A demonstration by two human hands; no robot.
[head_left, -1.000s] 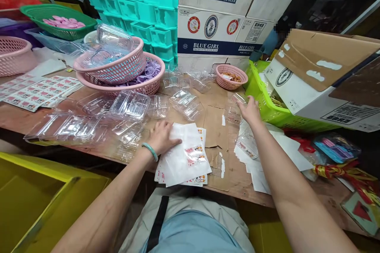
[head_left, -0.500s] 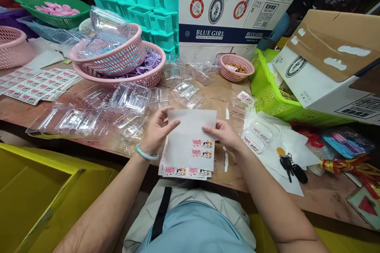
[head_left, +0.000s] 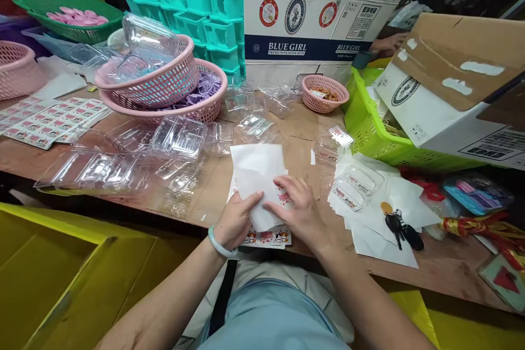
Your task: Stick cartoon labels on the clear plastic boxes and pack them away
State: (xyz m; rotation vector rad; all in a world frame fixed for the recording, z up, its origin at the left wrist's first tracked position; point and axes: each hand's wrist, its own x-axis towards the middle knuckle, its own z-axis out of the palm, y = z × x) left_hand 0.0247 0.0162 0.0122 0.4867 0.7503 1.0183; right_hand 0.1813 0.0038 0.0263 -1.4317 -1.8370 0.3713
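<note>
Left hand [head_left: 234, 224] has the white sheet [head_left: 259, 169] pinched in its fingers around 7 o'clock. Right hand [head_left: 301, 210] is at 4 o'clock, fingers kinda spread.

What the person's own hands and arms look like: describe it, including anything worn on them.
Left hand and right hand are both ungloved. The left forearm and right forearm show no sleeves. A smooth, rounded, pale blue-green bangle circles the left wrist; the right has none in view.
</note>
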